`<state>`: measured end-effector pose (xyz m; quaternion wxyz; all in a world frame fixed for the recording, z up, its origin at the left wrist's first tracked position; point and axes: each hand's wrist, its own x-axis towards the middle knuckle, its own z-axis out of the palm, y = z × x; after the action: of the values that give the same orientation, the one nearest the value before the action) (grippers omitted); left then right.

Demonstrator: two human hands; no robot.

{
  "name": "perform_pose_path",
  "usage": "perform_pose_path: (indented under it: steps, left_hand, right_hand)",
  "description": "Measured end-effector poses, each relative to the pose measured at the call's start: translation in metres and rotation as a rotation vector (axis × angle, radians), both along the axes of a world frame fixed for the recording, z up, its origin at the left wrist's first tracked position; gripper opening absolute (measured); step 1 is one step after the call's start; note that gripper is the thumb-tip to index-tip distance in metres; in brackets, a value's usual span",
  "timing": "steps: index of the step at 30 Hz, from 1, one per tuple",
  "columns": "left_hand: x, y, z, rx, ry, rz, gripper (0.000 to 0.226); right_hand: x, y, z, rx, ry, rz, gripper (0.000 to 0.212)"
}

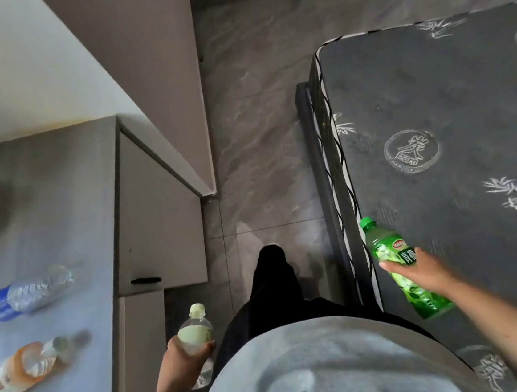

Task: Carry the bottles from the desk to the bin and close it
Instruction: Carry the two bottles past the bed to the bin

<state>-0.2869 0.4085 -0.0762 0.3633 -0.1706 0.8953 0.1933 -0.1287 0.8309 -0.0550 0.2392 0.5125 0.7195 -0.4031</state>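
My left hand (181,361) grips a clear bottle with a pale green label and pale cap (196,330), held upright low beside the desk. My right hand (420,271) holds a green bottle with a green cap (397,264), tilted, over the edge of the mattress. On the grey desk (60,218) at the left lie two more bottles on their sides: a clear one with a blue label (27,296) and one with an orange label (25,367). No bin is in view.
A dark grey mattress (454,141) on a bed frame fills the right. Between it and the desk runs a strip of grey marbled floor (257,115). Below the desk are cabinet fronts with a dark handle (146,280). My dark-trousered leg (273,278) points forward.
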Motion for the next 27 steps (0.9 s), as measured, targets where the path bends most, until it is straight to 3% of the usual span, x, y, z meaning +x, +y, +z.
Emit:
perform_pose_path:
  steps: [7, 16, 27]
  left_hand:
    - [-0.109, 0.07, 0.001, 0.06, -0.005, -0.108, 0.062]
    - [-0.26, 0.204, 0.009, 0.088, 0.023, -0.25, 0.079]
    - [-0.336, 0.289, 0.014, 0.044, 0.002, -0.117, 0.081]
  right_hand:
    - [-0.055, 0.041, -0.002, -0.064, -0.079, -0.008, 0.032]
    - [-0.106, 0.101, -0.008, -0.052, -0.099, -0.242, 0.023]
    - [-0.27, 0.253, -0.002, -0.026, 0.02, -0.133, 0.033]
